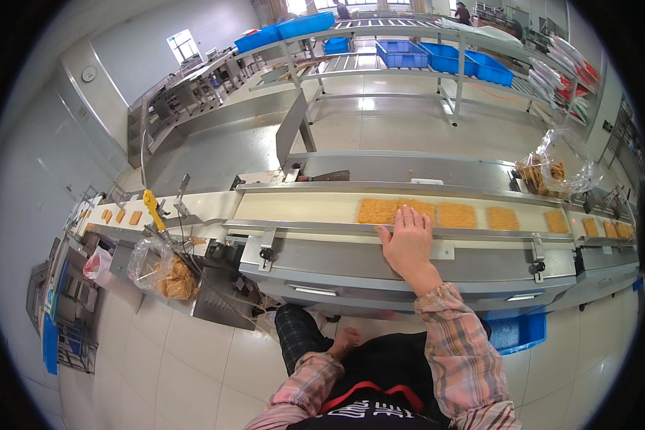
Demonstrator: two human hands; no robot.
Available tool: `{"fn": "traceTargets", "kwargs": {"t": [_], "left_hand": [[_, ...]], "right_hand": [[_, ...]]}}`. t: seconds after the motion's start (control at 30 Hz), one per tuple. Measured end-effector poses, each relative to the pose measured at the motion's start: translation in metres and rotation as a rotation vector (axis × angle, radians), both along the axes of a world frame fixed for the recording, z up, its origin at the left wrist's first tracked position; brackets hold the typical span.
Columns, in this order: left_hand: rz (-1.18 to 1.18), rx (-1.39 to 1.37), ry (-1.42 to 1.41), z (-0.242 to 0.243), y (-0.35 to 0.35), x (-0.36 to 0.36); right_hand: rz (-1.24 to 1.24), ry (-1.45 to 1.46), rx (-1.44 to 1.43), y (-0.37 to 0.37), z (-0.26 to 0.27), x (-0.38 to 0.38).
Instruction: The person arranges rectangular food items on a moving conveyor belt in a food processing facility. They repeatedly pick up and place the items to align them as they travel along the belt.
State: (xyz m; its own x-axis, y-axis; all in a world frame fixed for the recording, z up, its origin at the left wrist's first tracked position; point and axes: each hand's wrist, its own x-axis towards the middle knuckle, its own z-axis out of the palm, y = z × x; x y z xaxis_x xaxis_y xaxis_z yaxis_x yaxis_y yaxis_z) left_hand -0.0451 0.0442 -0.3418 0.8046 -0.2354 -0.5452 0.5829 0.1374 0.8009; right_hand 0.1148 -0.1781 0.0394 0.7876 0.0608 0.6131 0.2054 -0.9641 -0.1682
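Note:
My right hand (410, 241) reaches over the near metal rail of a conveyor belt (295, 208). Its fingertips rest on a golden-brown food slab (416, 206) with a rough texture, which they partly cover; the thumb is spread to the left. Touching that piece on its left is another slab (376, 210). To the right lie a third slab (457, 215), a smaller-looking one (502, 218) and a further one (556, 221), with gaps between them. Low over my lap, away from the belt, is my left hand (346, 341), its fingers loosely curled and partly hidden.
Behind the belt lies a dark-bladed scraper (328, 176). Clear plastic bags of brown pieces sit at the right (543, 174) and lower left (174, 274). A yellow-headed fixture (153, 209) rises at the left belt junction. A blue crate (518, 333) stands below the conveyor.

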Motion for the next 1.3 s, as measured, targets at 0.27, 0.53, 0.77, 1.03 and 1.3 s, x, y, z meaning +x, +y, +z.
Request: {"fn": "traceTargets", "kwargs": {"t": [0.27,0.53,0.77,1.03,1.3], "left_hand": [[-0.010,-0.071,0.022,-0.001,0.002,0.006],[-0.063,0.256,-0.031,0.009,-0.011,0.007],[0.051,0.028,0.000,0.003,-0.010,0.000],[-0.018,0.217,-0.052,-0.009,-0.012,0.003],[-0.006,0.219,0.002,-0.011,-0.013,0.002]], "right_hand": [[-0.029,-0.019,0.034,-0.010,-0.004,-0.001],[-0.076,-0.066,0.002,-0.011,-0.003,-0.003],[0.101,-0.123,0.103,-0.010,0.004,-0.009],[0.166,-0.129,0.161,-0.009,0.010,-0.013],[0.198,-0.135,0.177,-0.009,0.011,-0.013]]}}
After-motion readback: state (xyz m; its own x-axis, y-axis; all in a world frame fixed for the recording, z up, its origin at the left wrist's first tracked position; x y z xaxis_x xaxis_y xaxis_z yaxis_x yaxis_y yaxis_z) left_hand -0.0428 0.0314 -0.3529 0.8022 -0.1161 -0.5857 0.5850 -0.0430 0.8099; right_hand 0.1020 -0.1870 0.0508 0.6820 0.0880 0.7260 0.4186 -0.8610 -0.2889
